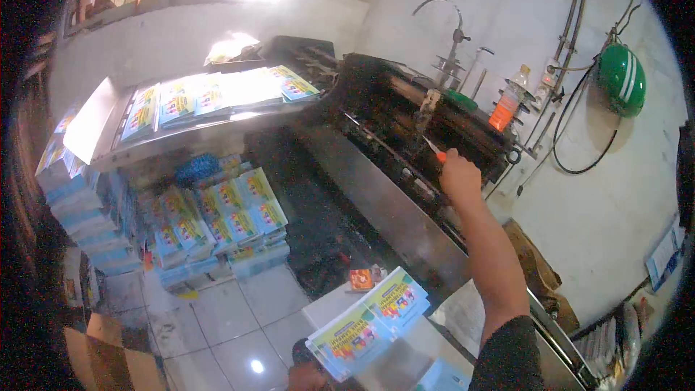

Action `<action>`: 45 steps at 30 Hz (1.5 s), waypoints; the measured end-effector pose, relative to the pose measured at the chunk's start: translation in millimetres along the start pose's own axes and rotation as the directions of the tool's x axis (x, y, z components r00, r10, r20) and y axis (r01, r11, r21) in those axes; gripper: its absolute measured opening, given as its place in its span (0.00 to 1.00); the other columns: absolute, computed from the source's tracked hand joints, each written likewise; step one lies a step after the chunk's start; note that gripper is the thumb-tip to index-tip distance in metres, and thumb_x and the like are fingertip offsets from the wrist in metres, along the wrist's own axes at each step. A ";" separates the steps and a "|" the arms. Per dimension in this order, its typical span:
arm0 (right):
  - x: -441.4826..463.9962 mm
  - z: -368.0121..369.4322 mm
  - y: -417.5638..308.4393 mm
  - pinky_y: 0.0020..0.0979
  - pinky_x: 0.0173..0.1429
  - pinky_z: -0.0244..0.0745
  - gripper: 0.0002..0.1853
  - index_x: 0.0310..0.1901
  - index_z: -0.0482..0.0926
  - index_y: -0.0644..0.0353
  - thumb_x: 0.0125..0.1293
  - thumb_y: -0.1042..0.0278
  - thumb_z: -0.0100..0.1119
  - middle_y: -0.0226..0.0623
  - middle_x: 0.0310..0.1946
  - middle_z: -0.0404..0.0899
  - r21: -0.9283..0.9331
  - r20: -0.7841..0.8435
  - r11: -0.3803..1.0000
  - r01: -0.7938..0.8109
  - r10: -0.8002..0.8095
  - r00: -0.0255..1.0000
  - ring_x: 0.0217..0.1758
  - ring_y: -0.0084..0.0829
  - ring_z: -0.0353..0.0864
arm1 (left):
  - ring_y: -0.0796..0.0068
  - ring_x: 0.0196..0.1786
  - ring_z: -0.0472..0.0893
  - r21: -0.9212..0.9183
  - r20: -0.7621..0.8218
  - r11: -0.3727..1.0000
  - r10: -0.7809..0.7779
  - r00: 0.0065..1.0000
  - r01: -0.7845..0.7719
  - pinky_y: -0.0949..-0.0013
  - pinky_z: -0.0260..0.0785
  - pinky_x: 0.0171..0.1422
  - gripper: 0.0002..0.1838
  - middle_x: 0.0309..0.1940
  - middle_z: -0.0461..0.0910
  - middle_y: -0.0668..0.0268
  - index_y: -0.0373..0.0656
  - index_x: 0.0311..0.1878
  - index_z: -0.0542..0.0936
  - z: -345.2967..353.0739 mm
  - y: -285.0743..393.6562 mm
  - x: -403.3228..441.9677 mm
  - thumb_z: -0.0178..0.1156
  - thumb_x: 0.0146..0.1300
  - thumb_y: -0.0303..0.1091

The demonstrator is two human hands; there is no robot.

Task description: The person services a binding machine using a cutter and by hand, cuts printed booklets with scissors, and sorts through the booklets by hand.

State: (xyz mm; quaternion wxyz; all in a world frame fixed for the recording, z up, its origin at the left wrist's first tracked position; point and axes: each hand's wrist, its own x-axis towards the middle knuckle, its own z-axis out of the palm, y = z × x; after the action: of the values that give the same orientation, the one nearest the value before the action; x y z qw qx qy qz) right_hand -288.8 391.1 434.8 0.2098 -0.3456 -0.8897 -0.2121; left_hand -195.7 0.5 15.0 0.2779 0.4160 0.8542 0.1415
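Observation:
My right hand [460, 176] is closed round the orange handle of a tool [436, 150], whose pale, narrow tip points up and left into the dark machine [405, 130]. At the bottom, my left hand [310, 376] is mostly hidden beneath the left edge of a printed booklet sheet [369, 326] with yellow and blue covers. The fingers of that hand do not show. The sheet lies over the pale surface at the machine's near side.
Booklets lie on a metal tray [239, 117] at upper left. Booklet stacks [217, 224] stand on the tiled floor [224, 326]. An orange box [360, 279] sits near the sheet. An orange bottle [510, 99] and a green helmet [621, 81] are by the wall.

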 end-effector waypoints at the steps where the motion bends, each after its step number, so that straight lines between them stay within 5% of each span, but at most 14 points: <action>1: -11.4 -4.4 4.8 0.48 0.40 0.77 0.10 0.43 0.70 0.61 0.64 0.65 0.48 0.49 0.35 0.81 -0.001 -0.001 1.000 -0.002 0.002 1.000 0.38 0.50 0.82 | 0.55 0.41 0.80 -0.008 0.006 1.000 -0.011 1.000 0.011 0.54 0.73 0.43 0.16 0.35 0.80 0.60 0.50 0.37 0.81 1.0 0.1 0.3 0.55 0.52 0.49; 7: -153.8 -39.6 26.6 0.47 0.38 0.70 0.13 0.39 0.69 0.65 0.58 0.65 0.58 0.58 0.34 0.75 0.510 0.115 0.859 0.032 -0.105 0.988 0.37 0.57 0.77 | 0.53 0.46 0.80 -0.067 0.031 0.994 -0.087 0.996 0.089 0.52 0.71 0.50 0.24 0.41 0.80 0.58 0.50 0.46 0.79 6.9 2.0 1.9 0.56 0.51 0.56; 10: -225.4 -49.1 40.1 0.51 0.40 0.72 0.16 0.40 0.67 0.64 0.57 0.65 0.59 0.59 0.33 0.77 0.563 0.236 0.826 -0.017 -0.141 0.962 0.38 0.59 0.77 | 0.52 0.48 0.80 -0.107 0.025 0.982 -0.151 0.988 0.153 0.51 0.71 0.53 0.29 0.44 0.81 0.58 0.51 0.51 0.78 16.4 4.7 9.0 0.56 0.51 0.59; 12: -259.6 -59.6 42.7 0.49 0.40 0.72 0.15 0.38 0.68 0.64 0.57 0.64 0.61 0.58 0.31 0.77 0.534 0.453 0.824 -0.191 -0.088 0.887 0.38 0.59 0.78 | 0.51 0.50 0.79 -0.107 -0.002 0.977 -0.188 0.982 0.186 0.51 0.70 0.56 0.32 0.46 0.81 0.57 0.51 0.54 0.77 12.4 10.9 10.1 0.56 0.50 0.61; 18: -304.8 -64.0 70.0 0.47 0.40 0.73 0.16 0.39 0.69 0.64 0.57 0.63 0.62 0.55 0.30 0.78 0.551 0.478 0.759 -0.347 0.054 0.877 0.37 0.56 0.79 | 0.54 0.43 0.82 -0.097 0.038 0.988 -0.120 0.992 0.123 0.54 0.74 0.46 0.23 0.41 0.82 0.55 0.50 0.45 0.81 7.9 16.9 -0.3 0.61 0.46 0.49; 20: -315.6 -64.3 76.2 0.46 0.42 0.73 0.18 0.41 0.70 0.64 0.58 0.60 0.62 0.54 0.32 0.78 0.550 0.519 0.738 -0.390 0.063 0.852 0.38 0.55 0.79 | 0.54 0.42 0.82 -0.052 -0.147 0.993 -0.113 0.983 0.106 0.55 0.75 0.43 0.21 0.38 0.82 0.53 0.47 0.43 0.81 10.6 21.8 -1.8 0.60 0.47 0.47; 24: -336.8 -48.8 90.5 0.46 0.43 0.72 0.20 0.40 0.72 0.63 0.57 0.54 0.63 0.52 0.34 0.77 0.514 0.572 0.807 -0.291 -0.069 0.817 0.40 0.52 0.78 | 0.54 0.41 0.82 -0.023 -0.262 0.996 -0.094 0.960 0.091 0.51 0.75 0.42 0.20 0.40 0.81 0.55 0.47 0.44 0.80 -10.3 41.7 -15.9 0.58 0.50 0.46; 28: -350.3 -8.1 109.0 0.43 0.45 0.71 0.21 0.36 0.75 0.63 0.57 0.49 0.62 0.50 0.36 0.77 0.563 0.559 0.803 -0.195 -0.195 0.806 0.42 0.50 0.76 | 0.55 0.43 0.81 0.084 -0.185 0.991 -0.085 0.979 0.102 0.50 0.74 0.41 0.20 0.41 0.81 0.56 0.47 0.45 0.80 31.4 16.1 6.8 0.57 0.52 0.48; 34: -343.5 35.4 114.5 0.42 0.53 0.70 0.22 0.42 0.79 0.59 0.59 0.46 0.57 0.47 0.41 0.77 0.622 0.549 0.782 -0.035 -0.405 0.731 0.47 0.47 0.74 | 0.54 0.46 0.80 -0.023 -0.170 0.992 -0.125 0.977 0.123 0.49 0.73 0.45 0.23 0.42 0.81 0.55 0.47 0.46 0.80 21.2 26.2 1.9 0.57 0.54 0.54; 37: -341.7 55.1 112.8 0.44 0.54 0.70 0.22 0.45 0.79 0.56 0.59 0.47 0.58 0.47 0.42 0.77 0.730 0.475 0.679 0.083 -0.590 0.652 0.47 0.48 0.74 | 0.53 0.47 0.80 -0.020 -0.071 0.984 -0.176 0.982 0.175 0.49 0.72 0.48 0.25 0.45 0.80 0.55 0.49 0.50 0.78 33.7 14.6 13.2 0.56 0.54 0.56; 42: -346.2 66.1 105.2 0.42 0.50 0.70 0.18 0.43 0.79 0.55 0.59 0.50 0.57 0.47 0.40 0.77 0.670 0.499 0.716 0.198 -0.630 0.595 0.46 0.46 0.74 | 0.52 0.50 0.78 -0.034 -0.035 0.985 -0.169 0.985 0.168 0.49 0.70 0.53 0.32 0.50 0.77 0.54 0.50 0.57 0.73 29.0 22.1 9.4 0.56 0.53 0.59; 45: -346.5 76.1 109.4 0.43 0.52 0.70 0.18 0.46 0.78 0.53 0.61 0.51 0.55 0.48 0.41 0.76 0.658 0.457 0.688 0.307 -0.689 0.563 0.49 0.46 0.74 | 0.49 0.50 0.77 -0.125 -0.185 0.989 -0.096 0.978 0.073 0.51 0.70 0.55 0.33 0.51 0.76 0.53 0.49 0.58 0.73 19.1 25.1 -8.6 0.57 0.52 0.59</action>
State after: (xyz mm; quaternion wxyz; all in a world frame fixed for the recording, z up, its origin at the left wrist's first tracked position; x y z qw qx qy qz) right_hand 4.2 322.0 217.5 -0.1173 -0.0510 -0.9847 0.1185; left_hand -164.2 9.3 14.5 0.2246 0.3466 0.8840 0.2189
